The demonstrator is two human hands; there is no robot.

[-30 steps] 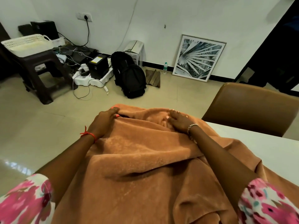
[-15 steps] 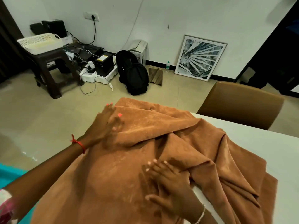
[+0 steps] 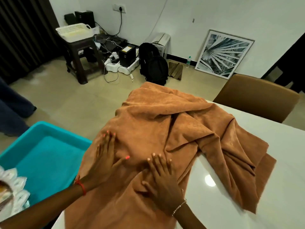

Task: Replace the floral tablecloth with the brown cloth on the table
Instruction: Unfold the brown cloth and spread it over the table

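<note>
Cloth point(image 3: 189, 133), brown: heaped in folds over the 9 o'clock end of the desk point(image 3: 264, 179), draping off the far edge at 12 o'clock and off the near-left edge. Leaves the glossy white top bare from 3 to 5 o'clock, so looks only part spread.

Both hands flat on the cloth, left hand point(image 3: 107, 156) at 7 o'clock and right hand point(image 3: 162, 180) at 6 o'clock, fingers straight and splayed, pressing down, gripping nothing. Probably pinning and smoothing the near part before drawing out the ridges toward 2 o'clock.

Teal tray point(image 3: 41, 156) just beside the desk at 8 o'clock. Below it, cut off by the frame, something white and frilled; cannot tell whether the floral tablecloth. None on the bare desk top. Left desk corners buried under folds.
</note>
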